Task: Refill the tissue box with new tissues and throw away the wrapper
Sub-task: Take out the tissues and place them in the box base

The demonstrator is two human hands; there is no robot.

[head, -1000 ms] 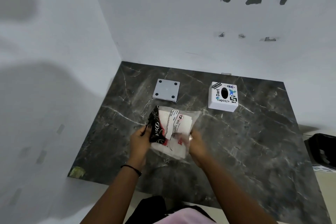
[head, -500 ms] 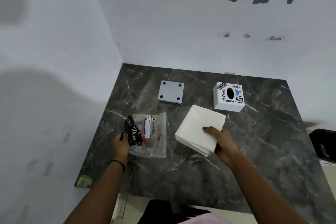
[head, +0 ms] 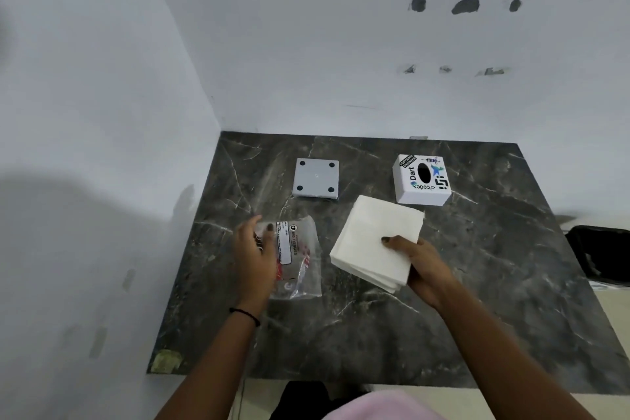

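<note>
Right hand [head: 421, 264] clamped on thick square stack of white tissues [head: 375, 242], lifted over dark marble tabletop [head: 477, 300] near sticker-covered white tissue box [head: 422, 181]. Left hand [head: 254, 256], fingers loosely curled, touching emptied clear plastic wrapper [head: 296, 256] lying flat beside grey square base plate [head: 316, 177].

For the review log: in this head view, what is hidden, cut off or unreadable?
- Inside of the tissue box: hidden by its own walls; only a dark slot shows.
- Wrapper: its left part is covered by the left hand; small print is too fine to read.
- Black thing at the right: cut off by the frame edge.
- Tissue stack: its near corner is covered by the right hand.
</note>
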